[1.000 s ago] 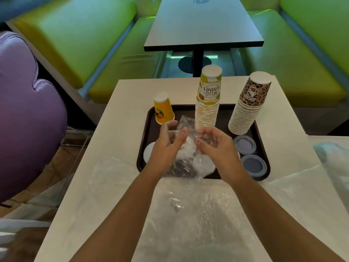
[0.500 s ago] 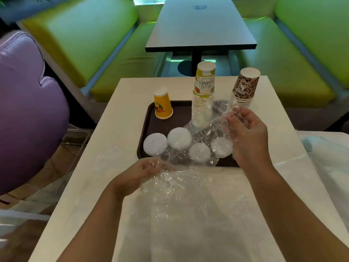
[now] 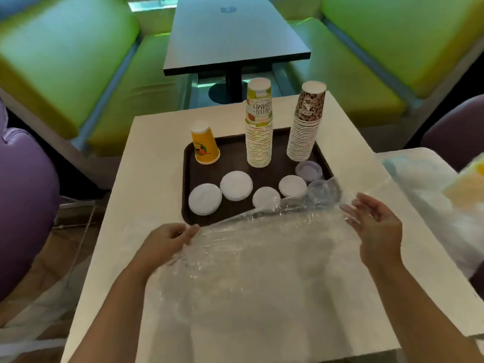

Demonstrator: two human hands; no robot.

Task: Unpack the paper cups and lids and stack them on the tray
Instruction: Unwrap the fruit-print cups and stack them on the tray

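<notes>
— Where do your hands sit?

— Your left hand (image 3: 170, 238) is at the near left corner of the brown tray (image 3: 189, 163), fingers curled in a grip on the edge of the clear plastic wrap (image 3: 251, 258). Your right hand (image 3: 377, 224) is off the tray's near right corner, its fingers loosely spread under a fold of the same wrap; I cannot tell whether its grip has closed on the film or only touches it.

— And the wrap itself?

— It is spread over the near half of the white table (image 3: 146, 163), and its far edge lifts over the tray's near rim.

— What stands on the tray?

— Three lots of upturned paper cups along the far side: a short orange cup stack (image 3: 204, 145) on the left, a tall "Hello Summer" cup stack (image 3: 258, 124) in the middle, and a leopard-print cup stack (image 3: 306, 121) on the right, leaning a little left at its base.

— The lids?

— Four white lids (image 3: 235, 185) lie flat in a loose row across the tray's near half. Two bluish lids (image 3: 308, 169) sit at the right end — the nearer one is partly under the wrap.

— Anything beyond?

— A dark table (image 3: 235, 35) between green benches (image 3: 78, 56), and purple chairs (image 3: 23, 195) at the sides.
</notes>
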